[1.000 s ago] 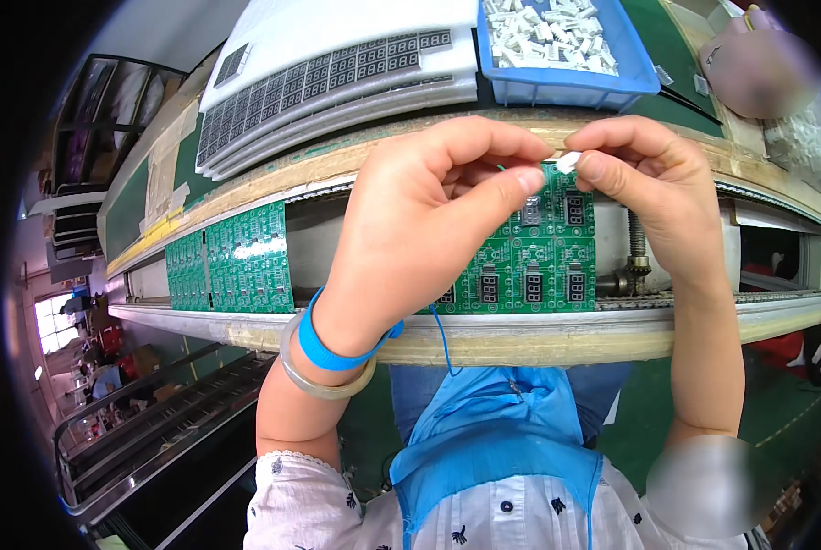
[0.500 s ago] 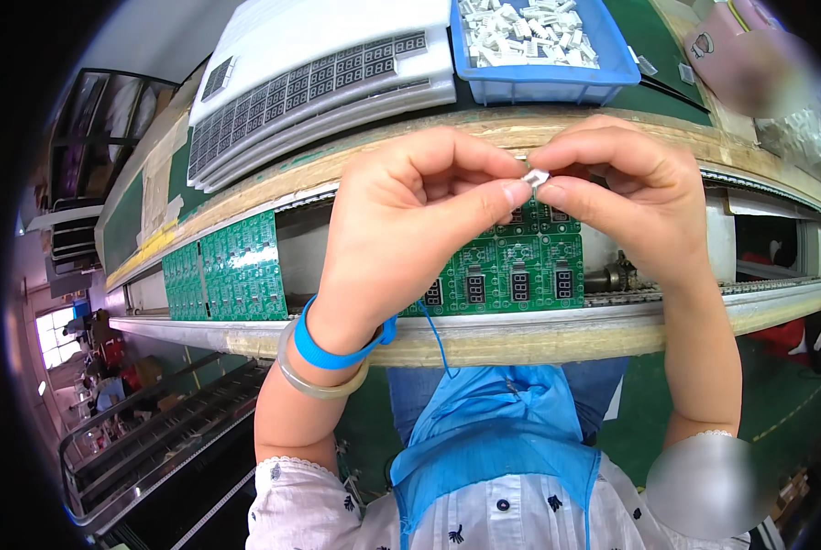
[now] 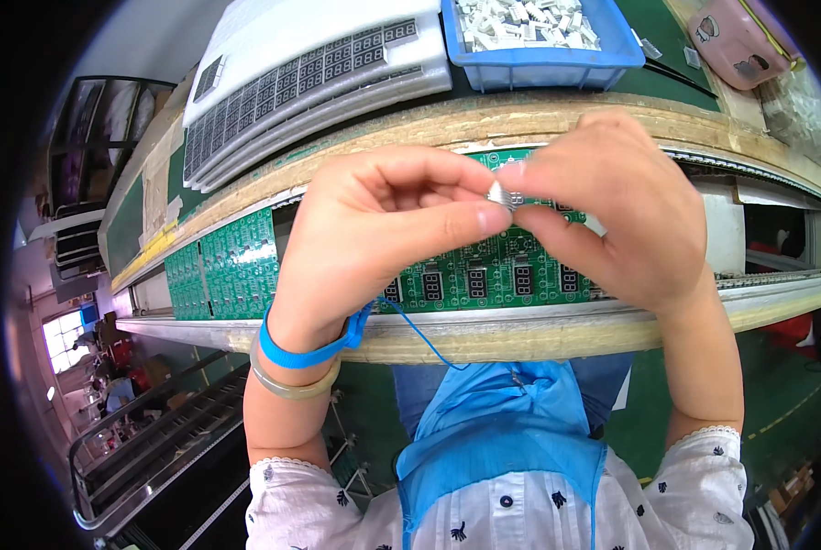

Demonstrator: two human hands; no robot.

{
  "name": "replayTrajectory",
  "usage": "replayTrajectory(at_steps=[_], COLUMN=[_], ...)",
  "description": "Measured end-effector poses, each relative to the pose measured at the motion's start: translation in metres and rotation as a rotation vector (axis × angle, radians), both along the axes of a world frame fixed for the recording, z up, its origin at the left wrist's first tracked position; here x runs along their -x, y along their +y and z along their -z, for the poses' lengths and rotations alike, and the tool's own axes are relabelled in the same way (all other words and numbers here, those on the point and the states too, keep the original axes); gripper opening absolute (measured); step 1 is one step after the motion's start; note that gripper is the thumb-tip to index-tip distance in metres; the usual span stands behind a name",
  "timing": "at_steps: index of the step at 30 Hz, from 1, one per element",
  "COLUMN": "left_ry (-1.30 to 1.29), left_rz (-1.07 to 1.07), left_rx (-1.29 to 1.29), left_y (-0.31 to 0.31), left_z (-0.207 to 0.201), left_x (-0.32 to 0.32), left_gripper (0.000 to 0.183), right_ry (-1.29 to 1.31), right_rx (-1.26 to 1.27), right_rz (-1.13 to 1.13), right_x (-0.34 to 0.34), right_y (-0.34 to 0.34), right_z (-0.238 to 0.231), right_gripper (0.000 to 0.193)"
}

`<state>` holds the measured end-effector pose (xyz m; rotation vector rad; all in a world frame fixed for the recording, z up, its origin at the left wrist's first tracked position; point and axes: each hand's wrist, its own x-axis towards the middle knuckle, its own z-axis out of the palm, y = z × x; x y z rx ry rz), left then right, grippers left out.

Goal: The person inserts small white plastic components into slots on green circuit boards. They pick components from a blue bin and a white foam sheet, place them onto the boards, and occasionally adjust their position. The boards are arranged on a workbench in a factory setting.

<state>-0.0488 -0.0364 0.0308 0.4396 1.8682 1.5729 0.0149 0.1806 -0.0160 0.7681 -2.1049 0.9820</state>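
My left hand (image 3: 364,215) pinches a small white pin connector (image 3: 499,194) between thumb and forefinger, its thin metal pins pointing right. Slightly smeared by motion, my right hand (image 3: 617,206) closes thumb and forefinger at the pin side of the same connector. Below both hands lies a green circuit board panel (image 3: 497,284) carrying black digit displays (image 3: 477,283). My fingers cover part of its upper rows. A blue band with a cord circles my left wrist.
A blue bin (image 3: 543,69) of white connectors stands at the back. Left of it, stacked white foam trays (image 3: 429,69) hold digit displays. Another green board panel (image 3: 236,266) sits between the rails at left. A wooden-edged front rail (image 3: 520,348) runs before me; a pink container (image 3: 736,41) is at back right.
Both hands have shifted slightly left and down with the connector, which has turned so its pins show. My right hand has rotated over, its back now facing up.
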Motion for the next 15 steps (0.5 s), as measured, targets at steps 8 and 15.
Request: replayTrajectory(at_steps=[8, 15], left_ry=[1.118, 1.206], left_rz=[0.257, 0.29], left_rx=[0.378, 0.46], left_y=[0.005, 0.015], left_z=[0.026, 0.029], left_x=[0.005, 0.004], left_gripper=[0.028, 0.027], right_ry=[-0.143, -0.128], right_rx=[0.029, -0.016], right_rz=[0.127, 0.12], right_x=[0.002, 0.002], right_y=[0.01, 0.012], right_z=[-0.006, -0.006], right_gripper=[0.045, 0.045])
